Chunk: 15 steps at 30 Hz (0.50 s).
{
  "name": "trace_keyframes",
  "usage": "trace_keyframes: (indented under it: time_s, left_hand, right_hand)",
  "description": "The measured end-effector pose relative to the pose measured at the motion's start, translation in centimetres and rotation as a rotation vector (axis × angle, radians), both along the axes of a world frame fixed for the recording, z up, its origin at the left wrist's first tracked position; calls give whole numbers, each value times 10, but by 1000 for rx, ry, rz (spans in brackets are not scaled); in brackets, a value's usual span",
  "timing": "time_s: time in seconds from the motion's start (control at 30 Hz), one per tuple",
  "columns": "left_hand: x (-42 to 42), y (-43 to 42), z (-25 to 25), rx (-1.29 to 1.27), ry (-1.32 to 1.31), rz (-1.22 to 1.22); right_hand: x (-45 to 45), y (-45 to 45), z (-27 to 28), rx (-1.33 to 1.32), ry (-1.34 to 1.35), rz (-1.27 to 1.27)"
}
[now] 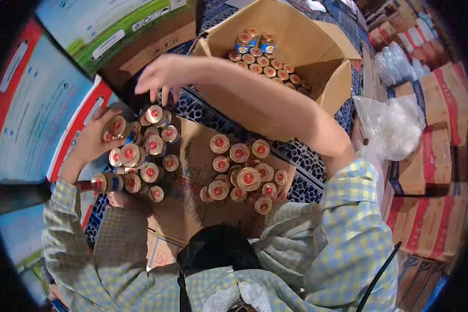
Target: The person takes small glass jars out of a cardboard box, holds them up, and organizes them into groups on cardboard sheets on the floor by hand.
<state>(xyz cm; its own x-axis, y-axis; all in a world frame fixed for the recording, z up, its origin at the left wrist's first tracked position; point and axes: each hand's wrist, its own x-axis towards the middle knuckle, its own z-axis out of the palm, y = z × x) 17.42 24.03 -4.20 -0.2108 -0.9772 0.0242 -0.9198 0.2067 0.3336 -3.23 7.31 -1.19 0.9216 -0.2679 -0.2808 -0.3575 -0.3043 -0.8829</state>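
While the left hand (92, 136) grips a gold-lidded jar (118, 126), right hand (165, 74) loosely spread above clustered jars (151, 172), open carton (295, 30) beyond.

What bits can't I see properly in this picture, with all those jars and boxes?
All in the head view:
Some of the inside of the open carton: the right forearm is in the way.
Writing on the jar lids: too small and blurry.
The palm of the right hand: the back of the hand hides it.
The rest of the green-and-blue box: cut off by the top edge.
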Motion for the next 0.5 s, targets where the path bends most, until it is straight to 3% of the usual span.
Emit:
trace_keyframes:
  time_s: [0.1, 0.13, 0.17, 0.23, 0.27, 0.33, 0.4, 0.5]
  left_hand:
    - [-14, -7, 31, 23, -118, -1]
    - [-22, -14, 44, -192, -152, 30]
    - [-31, -22, 56, -405, -184, 56]
    - [-51, -52, 81, -507, -198, 26]
    - [-65, -71, 88, -616, -192, 15]
    - [-102, -115, 93, -564, -36, -73]
    - [-141, -169, 79, -608, -89, -181]
    - [-194, -256, 38, -618, -175, -279]
  right_hand:
    - [-53, -36, 48, -68, -196, -171]
    - [-70, -55, 56, -117, -265, -234]
    - [-85, -75, 62, 44, -360, -379]
    - [-111, -163, 38, 6, -473, -677]
    - [-125, -213, 3, -202, -481, -830]
    - [-173, -215, -28, -694, -251, -1053]
    - [-206, -237, -70, -745, 56, -1205]
    - [-233, -246, -104, -738, 179, -1279]
